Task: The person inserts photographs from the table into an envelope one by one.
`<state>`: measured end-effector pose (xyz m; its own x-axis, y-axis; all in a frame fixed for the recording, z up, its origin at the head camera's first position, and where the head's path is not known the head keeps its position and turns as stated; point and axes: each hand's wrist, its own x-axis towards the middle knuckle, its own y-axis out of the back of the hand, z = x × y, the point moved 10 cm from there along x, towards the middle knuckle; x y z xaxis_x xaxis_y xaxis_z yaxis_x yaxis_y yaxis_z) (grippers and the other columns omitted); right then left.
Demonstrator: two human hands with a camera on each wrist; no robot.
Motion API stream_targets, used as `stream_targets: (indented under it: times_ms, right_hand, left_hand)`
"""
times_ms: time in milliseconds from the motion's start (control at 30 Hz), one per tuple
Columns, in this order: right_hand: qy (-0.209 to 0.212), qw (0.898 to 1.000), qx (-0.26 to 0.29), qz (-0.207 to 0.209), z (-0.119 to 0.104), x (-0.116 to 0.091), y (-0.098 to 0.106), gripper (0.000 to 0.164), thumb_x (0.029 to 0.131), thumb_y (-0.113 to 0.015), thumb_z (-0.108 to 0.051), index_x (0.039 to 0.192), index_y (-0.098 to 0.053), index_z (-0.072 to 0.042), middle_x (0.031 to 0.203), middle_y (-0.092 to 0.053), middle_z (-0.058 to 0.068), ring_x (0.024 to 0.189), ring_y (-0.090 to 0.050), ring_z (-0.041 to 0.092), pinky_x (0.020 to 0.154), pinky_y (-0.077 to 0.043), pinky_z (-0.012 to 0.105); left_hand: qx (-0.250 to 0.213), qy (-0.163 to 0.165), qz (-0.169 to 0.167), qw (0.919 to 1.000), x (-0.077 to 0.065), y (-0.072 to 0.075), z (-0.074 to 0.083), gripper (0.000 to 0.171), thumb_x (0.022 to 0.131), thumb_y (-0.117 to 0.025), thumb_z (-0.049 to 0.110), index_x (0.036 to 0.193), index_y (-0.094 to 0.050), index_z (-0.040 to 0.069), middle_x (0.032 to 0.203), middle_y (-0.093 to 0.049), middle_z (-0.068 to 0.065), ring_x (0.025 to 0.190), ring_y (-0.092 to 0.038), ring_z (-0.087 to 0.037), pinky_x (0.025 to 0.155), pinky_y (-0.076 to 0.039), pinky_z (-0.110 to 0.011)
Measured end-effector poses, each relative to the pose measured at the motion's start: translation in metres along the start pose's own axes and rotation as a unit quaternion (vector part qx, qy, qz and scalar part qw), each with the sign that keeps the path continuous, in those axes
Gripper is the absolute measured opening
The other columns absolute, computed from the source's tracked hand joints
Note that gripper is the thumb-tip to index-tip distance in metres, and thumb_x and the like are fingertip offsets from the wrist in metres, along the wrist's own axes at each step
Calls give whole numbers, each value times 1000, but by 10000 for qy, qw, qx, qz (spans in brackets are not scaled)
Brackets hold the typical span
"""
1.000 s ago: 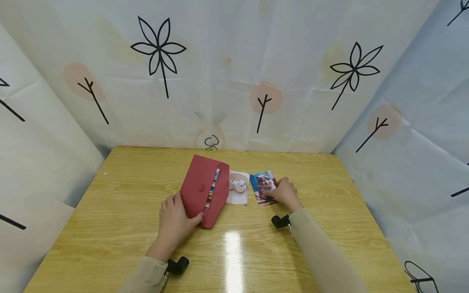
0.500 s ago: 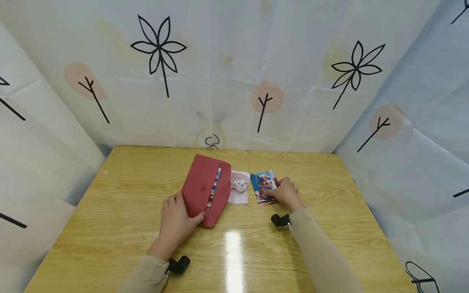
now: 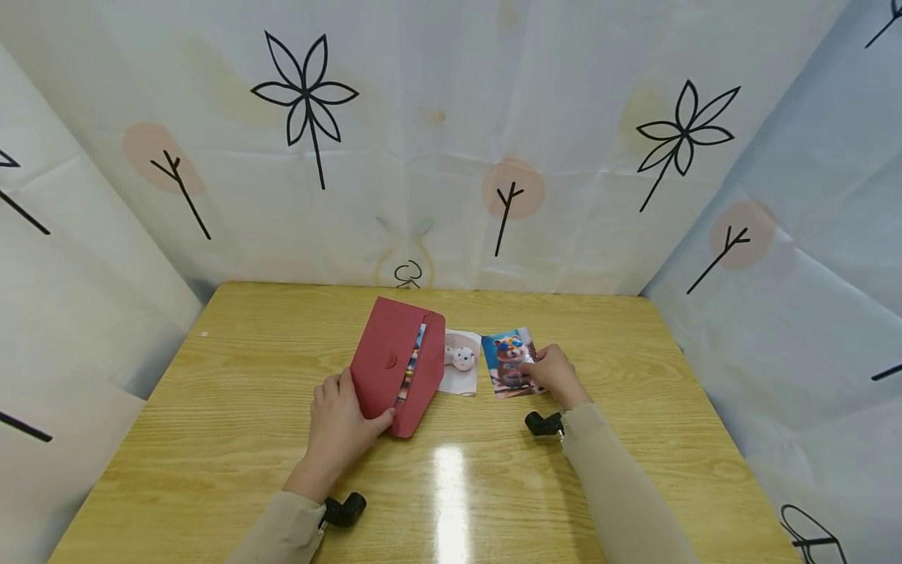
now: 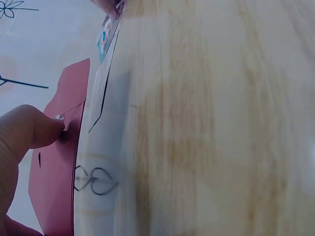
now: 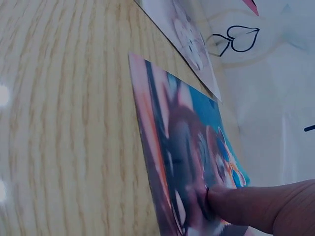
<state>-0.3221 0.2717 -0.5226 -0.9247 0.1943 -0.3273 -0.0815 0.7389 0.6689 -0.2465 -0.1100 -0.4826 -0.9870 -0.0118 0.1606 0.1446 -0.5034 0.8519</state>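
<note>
My left hand (image 3: 341, 415) grips the lower left end of a red envelope (image 3: 384, 345), its thumb on the front near the slot. The envelope tilts up off the table in the left wrist view. Colourful cards (image 3: 412, 362) show inside its slot. My right hand (image 3: 560, 374) pinches the right side of a photo card (image 3: 509, 360) of a furry animal in sunglasses. In the right wrist view, the thumb (image 5: 246, 204) presses on the picture's face. Between card and envelope lies a white photo card (image 3: 461, 359) with a spotted, pale figure, its left part hidden by the envelope.
Everything rests on a wood-grain table (image 3: 232, 415). A patterned white cloth (image 3: 423, 141) hangs behind the table and at both sides. Black wrist cameras (image 3: 344, 511) are strapped at each sleeve. A small pale speck (image 3: 204, 334) lies at the far left.
My right hand has shifted slightly right, its thumb sliding nearer the animal card's right edge. The envelope sits a touch further right than a second ago; the white card has barely moved.
</note>
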Motion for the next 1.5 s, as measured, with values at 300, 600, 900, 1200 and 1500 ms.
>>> stream_targets:
  times_ms: [300, 600, 900, 1200, 1500]
  right_hand:
    - [10, 9967, 780, -208, 2, -4, -2, 21, 96, -57, -14, 106, -45, 2, 95, -50, 16, 68, -52, 18, 58, -47, 32]
    - [222, 9961, 848, -86, 5, -11, 12, 26, 99, -53, -20, 111, -50, 3, 102, -50, 16, 82, -48, 23, 67, -42, 33]
    - [648, 9853, 1537, 373, 1, -11, 29, 29, 99, -53, -17, 118, -50, 4, 97, -55, 15, 71, -50, 17, 57, -43, 27]
    - [772, 9834, 1539, 573, -16, -19, 37, 40, 101, -49, -19, 136, -45, 0, 111, -55, 17, 89, -55, 23, 66, -46, 28]
    - [843, 9762, 1955, 410, -34, -28, 24, 32, 99, -50, -14, 126, -43, 3, 111, -55, 21, 94, -56, 28, 75, -49, 35]
  left_hand:
    - [-19, 9, -56, 10000, -1, -2, 0, 103, 71, -78, 51, 139, -33, -12, 129, -40, -30, 116, -34, -44, 95, -32, -57]
    - [-68, 31, -99, 9999, -3, -2, 2, 103, 71, -79, 51, 139, -33, -12, 128, -40, -30, 115, -34, -43, 96, -32, -56]
    - [-69, 24, -142, 9999, -4, -3, 1, 104, 71, -78, 52, 140, -32, -12, 127, -40, -30, 115, -35, -44, 95, -33, -56]
    - [-74, 15, -158, 9998, -6, -4, 1, 104, 71, -78, 52, 140, -32, -12, 128, -40, -30, 115, -35, -44, 95, -33, -56]
    - [-92, -33, -150, 9998, -7, -4, 4, 104, 72, -78, 50, 140, -32, -13, 128, -41, -30, 115, -35, -43, 96, -33, -55]
